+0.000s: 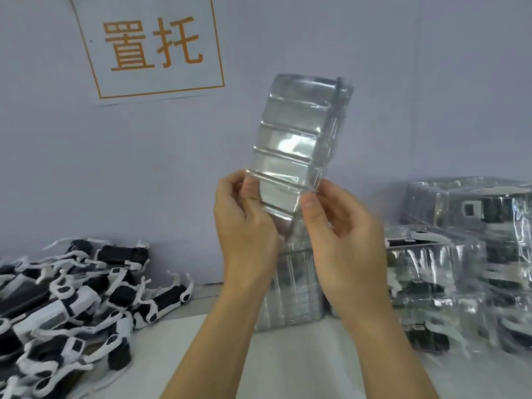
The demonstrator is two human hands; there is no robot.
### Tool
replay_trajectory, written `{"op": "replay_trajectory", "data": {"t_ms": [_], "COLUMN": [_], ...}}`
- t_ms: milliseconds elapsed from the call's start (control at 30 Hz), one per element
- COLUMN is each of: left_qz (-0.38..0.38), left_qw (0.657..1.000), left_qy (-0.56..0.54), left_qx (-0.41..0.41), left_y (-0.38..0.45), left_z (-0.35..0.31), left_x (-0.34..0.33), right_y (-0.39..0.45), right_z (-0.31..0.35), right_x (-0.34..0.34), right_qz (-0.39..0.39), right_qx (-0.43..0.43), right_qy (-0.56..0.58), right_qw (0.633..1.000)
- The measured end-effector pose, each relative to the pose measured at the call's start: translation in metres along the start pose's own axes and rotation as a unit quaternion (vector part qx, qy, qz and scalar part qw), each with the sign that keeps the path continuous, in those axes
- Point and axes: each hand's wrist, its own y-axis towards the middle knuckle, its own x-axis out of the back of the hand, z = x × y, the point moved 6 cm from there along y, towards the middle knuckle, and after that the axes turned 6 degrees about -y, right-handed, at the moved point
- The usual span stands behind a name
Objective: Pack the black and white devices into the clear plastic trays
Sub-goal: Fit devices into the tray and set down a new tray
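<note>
Both hands are up in front of the wall, pinching one clear tray by its lower end. Left hand has its thumb on the near face at the tray's bottom-left corner, fingers curled behind; right hand grips the bottom-right edge the same way, thumb in front.

That tray stands on end, long axis nearly vertical and leaning a little to the right at the top, its free end pointing up at the wall. Its ribbed face is turned toward the person. It is thin, see-through plastic, shiny with glare, crossed by raised ridges that split it into a column of pockets, all empty. A flange runs down its right side.

Below the tray, behind the wrists, a stack of more empty trays sits on the table. Right of the tray and lower, filled trays are piled up, black and white parts showing through the plastic. Left of the tray and lower lies a loose heap of devices, tangled together. Up and left of the tray, a sign with orange characters is stuck on the wall.
</note>
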Motion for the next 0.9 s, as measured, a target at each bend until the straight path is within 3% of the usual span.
{"op": "replay_trajectory", "data": {"t_ms": [167,367,567,767,900], "left_qz": [-0.041,0.04,0.098,0.044,0.046], "left_qw": [0.996,0.987,0.952,0.956,0.964], "left_qy": [0.023,0.015,-0.011,-0.065,-0.072], "left_qx": [0.073,0.156,0.288,0.284,0.254], "left_y": [-0.026,-0.029,-0.025,-0.028,-0.027], "left_z": [0.024,0.029,0.039,0.043,0.043], "left_x": [0.063,0.102,0.114,0.124,0.124], "right_y": [-0.019,-0.029,-0.037,-0.045,-0.046], "right_z": [-0.012,-0.024,-0.017,-0.037,-0.044], "right_x": [-0.038,-0.053,-0.068,-0.078,-0.076], "right_qz": [0.071,0.107,0.155,0.239,0.237], "right_qx": [-0.01,-0.042,-0.024,-0.114,-0.155], "right_qy": [-0.005,-0.013,-0.028,0.006,0.024], "right_qw": [0.997,0.993,0.987,0.964,0.959]}}
